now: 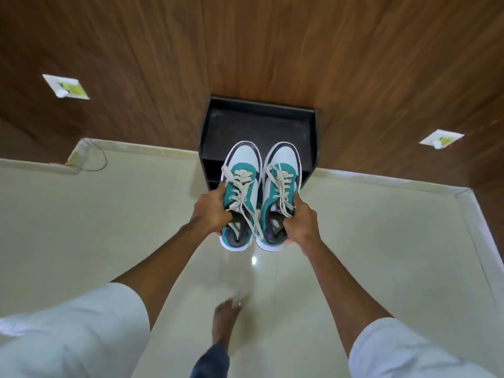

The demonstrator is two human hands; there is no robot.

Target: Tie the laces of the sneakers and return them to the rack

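Note:
I hold a pair of teal, white and navy sneakers side by side in the air, toes pointing away from me. My left hand (pixel 211 211) grips the outer side of the left sneaker (pixel 241 186). My right hand (pixel 301 221) grips the outer side and collar of the right sneaker (pixel 281 184). Cream laces lie across both tongues with loops showing; the knots are hard to make out. The toes hang over the front of a black shoe rack (pixel 259 124) standing against the wood wall, its top shelf bare.
A wood-panelled wall (pixel 272 50) runs behind the rack with two white wall sockets (pixel 65 85) (pixel 440 139). The floor is glossy cream tile (pixel 109 227) with a thin wire (pixel 98 159) near the left skirting. My bare foot (pixel 226 320) is below the sneakers.

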